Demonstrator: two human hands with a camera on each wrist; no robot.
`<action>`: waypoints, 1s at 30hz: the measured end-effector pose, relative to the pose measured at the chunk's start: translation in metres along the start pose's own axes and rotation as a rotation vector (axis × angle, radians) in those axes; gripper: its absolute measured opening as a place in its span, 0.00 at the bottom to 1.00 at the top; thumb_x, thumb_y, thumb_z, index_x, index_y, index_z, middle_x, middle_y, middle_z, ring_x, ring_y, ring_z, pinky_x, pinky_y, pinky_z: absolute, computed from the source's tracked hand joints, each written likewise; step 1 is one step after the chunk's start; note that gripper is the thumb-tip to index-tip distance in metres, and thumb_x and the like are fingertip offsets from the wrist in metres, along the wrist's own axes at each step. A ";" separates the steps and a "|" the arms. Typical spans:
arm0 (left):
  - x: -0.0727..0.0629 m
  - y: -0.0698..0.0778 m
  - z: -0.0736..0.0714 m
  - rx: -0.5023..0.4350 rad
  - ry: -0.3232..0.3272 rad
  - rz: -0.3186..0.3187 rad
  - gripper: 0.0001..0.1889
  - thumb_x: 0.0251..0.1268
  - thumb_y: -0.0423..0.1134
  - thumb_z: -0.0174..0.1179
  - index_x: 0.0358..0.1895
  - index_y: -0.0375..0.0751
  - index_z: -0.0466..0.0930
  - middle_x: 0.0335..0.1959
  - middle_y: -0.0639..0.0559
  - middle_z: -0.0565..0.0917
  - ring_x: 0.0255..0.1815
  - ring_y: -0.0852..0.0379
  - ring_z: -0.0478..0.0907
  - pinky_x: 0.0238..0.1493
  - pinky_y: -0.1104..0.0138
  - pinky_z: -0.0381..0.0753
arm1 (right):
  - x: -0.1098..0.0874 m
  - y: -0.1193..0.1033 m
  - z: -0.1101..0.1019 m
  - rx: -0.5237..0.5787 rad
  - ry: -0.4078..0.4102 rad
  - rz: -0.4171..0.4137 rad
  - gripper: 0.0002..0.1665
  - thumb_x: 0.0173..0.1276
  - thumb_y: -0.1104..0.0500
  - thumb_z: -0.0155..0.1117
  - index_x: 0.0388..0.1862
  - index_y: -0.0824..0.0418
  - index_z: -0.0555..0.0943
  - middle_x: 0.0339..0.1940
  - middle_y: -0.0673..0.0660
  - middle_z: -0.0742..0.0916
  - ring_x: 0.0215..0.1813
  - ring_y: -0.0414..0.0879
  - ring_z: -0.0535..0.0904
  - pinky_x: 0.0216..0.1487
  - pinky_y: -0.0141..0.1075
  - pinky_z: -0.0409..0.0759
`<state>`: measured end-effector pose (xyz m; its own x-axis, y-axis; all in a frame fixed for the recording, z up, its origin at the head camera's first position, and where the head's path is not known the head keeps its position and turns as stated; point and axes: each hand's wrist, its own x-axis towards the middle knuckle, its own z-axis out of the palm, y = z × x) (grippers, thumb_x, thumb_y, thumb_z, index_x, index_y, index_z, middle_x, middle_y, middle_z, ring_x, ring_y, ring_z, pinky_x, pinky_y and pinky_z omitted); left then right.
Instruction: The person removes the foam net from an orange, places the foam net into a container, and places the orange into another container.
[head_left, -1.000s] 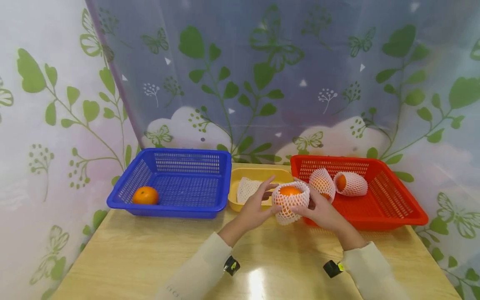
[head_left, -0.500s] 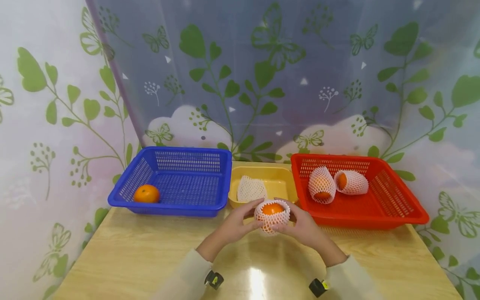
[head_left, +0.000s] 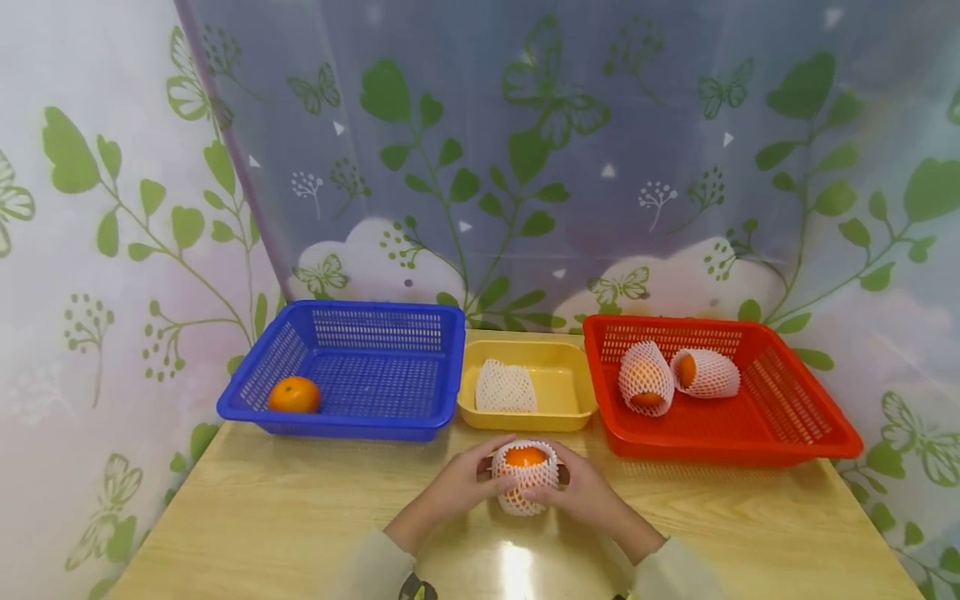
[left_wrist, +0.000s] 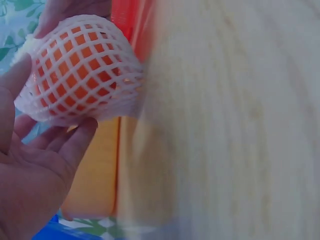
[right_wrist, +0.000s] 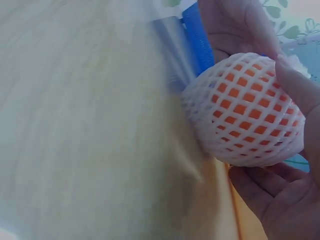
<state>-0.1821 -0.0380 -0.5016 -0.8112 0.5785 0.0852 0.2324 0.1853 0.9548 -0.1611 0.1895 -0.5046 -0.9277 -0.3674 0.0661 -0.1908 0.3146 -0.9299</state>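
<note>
Between both hands is an orange (head_left: 525, 457) in a white foam net sleeve (head_left: 527, 492), above the table in front of the yellow tray. My left hand (head_left: 461, 481) grips its left side, thumb in front and fingers behind. From the right, my right hand (head_left: 583, 492) holds it the same way. In the left wrist view the foam net (left_wrist: 80, 70) covers most of the fruit; the right wrist view shows the netted orange (right_wrist: 250, 110) between thumb and fingers. The top of the fruit shows bare through the sleeve's opening.
A blue basket (head_left: 337, 426) at the left holds one bare orange (head_left: 294, 395). The yellow tray (head_left: 558, 419) in the middle has a flat foam net (head_left: 506, 387) in it. At the right, a red basket (head_left: 720, 446) contains two netted oranges (head_left: 647, 379). The wooden table (head_left: 300, 508) lies beneath.
Both hands have moved left and toward the person with the netted orange, away from the red basket's edge. The yellow tray is now fully in view. Both hands keep their hold.
</note>
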 end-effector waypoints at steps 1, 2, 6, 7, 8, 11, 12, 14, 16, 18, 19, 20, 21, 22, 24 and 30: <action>-0.001 0.000 0.001 0.010 0.006 -0.007 0.31 0.67 0.39 0.62 0.71 0.36 0.63 0.66 0.37 0.72 0.62 0.41 0.74 0.58 0.64 0.77 | -0.001 0.002 0.002 0.007 -0.001 0.002 0.39 0.58 0.54 0.75 0.67 0.59 0.70 0.58 0.61 0.81 0.56 0.52 0.79 0.51 0.32 0.79; -0.001 0.000 0.002 0.020 0.010 -0.015 0.30 0.67 0.40 0.62 0.70 0.36 0.64 0.65 0.38 0.73 0.62 0.42 0.74 0.58 0.64 0.77 | -0.001 0.003 0.004 0.014 -0.002 0.003 0.39 0.58 0.54 0.75 0.67 0.59 0.70 0.58 0.61 0.81 0.56 0.52 0.79 0.51 0.32 0.79; -0.003 -0.001 0.003 0.056 0.022 -0.029 0.29 0.68 0.40 0.61 0.70 0.36 0.65 0.65 0.39 0.73 0.61 0.42 0.75 0.59 0.60 0.77 | -0.001 0.008 0.008 0.021 -0.003 -0.021 0.40 0.59 0.56 0.74 0.68 0.59 0.69 0.59 0.59 0.81 0.57 0.51 0.78 0.53 0.32 0.78; -0.003 -0.002 0.003 0.053 0.022 -0.031 0.29 0.68 0.40 0.61 0.70 0.36 0.65 0.66 0.39 0.72 0.61 0.42 0.75 0.59 0.60 0.77 | 0.000 0.009 0.009 0.017 -0.003 -0.024 0.40 0.59 0.56 0.74 0.68 0.60 0.69 0.59 0.59 0.81 0.58 0.51 0.78 0.54 0.32 0.77; -0.003 -0.002 0.003 0.052 0.025 -0.030 0.29 0.69 0.40 0.60 0.70 0.36 0.65 0.66 0.39 0.72 0.61 0.42 0.74 0.59 0.59 0.77 | 0.000 0.009 0.009 0.012 -0.005 -0.028 0.40 0.59 0.56 0.74 0.68 0.60 0.69 0.59 0.59 0.81 0.58 0.52 0.78 0.54 0.32 0.77; -0.004 -0.003 0.003 0.049 0.030 -0.032 0.30 0.68 0.40 0.60 0.70 0.36 0.64 0.66 0.39 0.72 0.62 0.42 0.74 0.59 0.60 0.77 | 0.001 0.010 0.007 -0.004 -0.015 -0.030 0.40 0.60 0.54 0.74 0.69 0.59 0.68 0.60 0.59 0.80 0.60 0.52 0.77 0.56 0.31 0.75; -0.004 -0.004 0.003 0.048 0.030 -0.031 0.30 0.68 0.41 0.61 0.70 0.36 0.64 0.66 0.39 0.72 0.62 0.43 0.74 0.59 0.60 0.77 | 0.001 0.010 0.006 -0.008 -0.018 -0.030 0.41 0.60 0.54 0.74 0.69 0.60 0.68 0.61 0.59 0.80 0.60 0.52 0.76 0.56 0.31 0.75; -0.003 -0.005 0.003 0.056 0.031 -0.028 0.30 0.68 0.42 0.61 0.70 0.36 0.65 0.66 0.40 0.72 0.62 0.44 0.74 0.60 0.60 0.76 | 0.000 0.011 0.005 -0.001 -0.026 -0.024 0.41 0.61 0.55 0.73 0.71 0.62 0.66 0.62 0.61 0.78 0.61 0.54 0.76 0.57 0.32 0.75; -0.003 -0.006 0.004 0.061 0.030 -0.027 0.30 0.68 0.43 0.61 0.70 0.36 0.65 0.66 0.41 0.73 0.62 0.45 0.74 0.60 0.61 0.76 | 0.000 0.011 0.004 0.015 -0.035 -0.022 0.42 0.63 0.57 0.71 0.72 0.63 0.63 0.64 0.64 0.76 0.62 0.58 0.74 0.57 0.35 0.76; -0.003 -0.007 0.003 0.059 0.027 -0.022 0.30 0.68 0.43 0.61 0.70 0.36 0.65 0.66 0.40 0.73 0.62 0.44 0.74 0.60 0.61 0.76 | -0.001 0.011 0.003 0.015 -0.026 -0.025 0.41 0.65 0.57 0.68 0.74 0.62 0.62 0.67 0.66 0.73 0.63 0.62 0.73 0.58 0.41 0.77; -0.002 -0.008 0.003 0.060 0.026 -0.018 0.30 0.68 0.44 0.60 0.70 0.36 0.65 0.66 0.40 0.73 0.62 0.44 0.74 0.59 0.62 0.76 | -0.001 0.011 0.003 0.016 -0.019 -0.028 0.40 0.67 0.57 0.67 0.74 0.61 0.62 0.68 0.67 0.72 0.64 0.63 0.72 0.58 0.44 0.77; -0.002 -0.008 0.003 0.059 0.025 -0.014 0.30 0.68 0.43 0.60 0.70 0.35 0.65 0.66 0.39 0.72 0.62 0.44 0.74 0.59 0.62 0.77 | -0.001 0.010 0.003 0.016 -0.010 -0.031 0.39 0.68 0.56 0.65 0.74 0.61 0.62 0.69 0.67 0.71 0.64 0.64 0.71 0.59 0.47 0.77; -0.002 -0.008 0.003 0.055 0.025 -0.009 0.30 0.68 0.43 0.60 0.70 0.35 0.65 0.66 0.39 0.72 0.62 0.43 0.74 0.58 0.63 0.77 | -0.001 0.009 0.003 0.012 0.001 -0.036 0.37 0.69 0.56 0.64 0.74 0.60 0.63 0.69 0.66 0.71 0.65 0.64 0.71 0.60 0.49 0.76; -0.002 -0.008 0.003 0.050 0.024 -0.006 0.30 0.68 0.43 0.60 0.70 0.35 0.65 0.65 0.38 0.72 0.61 0.43 0.75 0.58 0.63 0.77 | -0.001 0.009 0.004 0.005 0.016 -0.038 0.35 0.70 0.55 0.63 0.73 0.59 0.65 0.70 0.66 0.71 0.65 0.63 0.70 0.60 0.50 0.75; -0.001 -0.007 0.003 0.046 0.028 -0.007 0.31 0.68 0.43 0.61 0.70 0.34 0.65 0.65 0.38 0.72 0.61 0.43 0.75 0.57 0.64 0.78 | -0.001 0.009 0.005 0.009 0.041 -0.033 0.32 0.70 0.54 0.62 0.71 0.58 0.68 0.70 0.64 0.72 0.66 0.62 0.70 0.61 0.50 0.74; -0.002 -0.006 0.004 0.059 0.029 -0.035 0.32 0.67 0.43 0.62 0.70 0.34 0.64 0.66 0.39 0.71 0.61 0.44 0.75 0.55 0.68 0.78 | -0.001 0.011 0.008 0.040 0.115 0.013 0.27 0.68 0.55 0.65 0.65 0.57 0.76 0.69 0.61 0.73 0.69 0.58 0.67 0.65 0.49 0.71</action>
<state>-0.1800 -0.0368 -0.5088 -0.8345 0.5475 0.0613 0.2340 0.2515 0.9391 -0.1594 0.1867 -0.5178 -0.9610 -0.2604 0.0928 -0.1678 0.2827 -0.9444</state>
